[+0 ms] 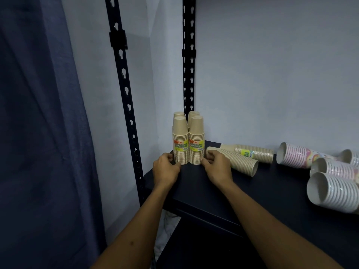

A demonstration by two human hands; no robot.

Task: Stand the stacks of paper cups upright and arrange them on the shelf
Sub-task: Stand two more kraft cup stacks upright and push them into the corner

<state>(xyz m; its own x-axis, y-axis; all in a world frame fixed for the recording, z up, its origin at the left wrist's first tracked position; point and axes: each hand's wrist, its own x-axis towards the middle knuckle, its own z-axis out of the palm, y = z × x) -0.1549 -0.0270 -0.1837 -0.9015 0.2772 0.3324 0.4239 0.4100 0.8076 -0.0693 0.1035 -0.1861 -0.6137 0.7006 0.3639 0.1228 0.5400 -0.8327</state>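
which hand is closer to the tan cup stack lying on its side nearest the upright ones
Right. The right hand rests against the near end of the lying tan stack; the left hand is beyond the upright stacks.

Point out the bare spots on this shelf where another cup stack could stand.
Bare shelf lies in front, between the right hand and the white cup stacks. The back strip behind the lying tan stacks is narrow. The left corner, around the standing stacks, is crowded.

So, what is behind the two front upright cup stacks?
Behind the front stacks two more tan stacks stand upright in the shelf corner. Only their tops show; their lower parts and labels are covered. Behind them is a black post.
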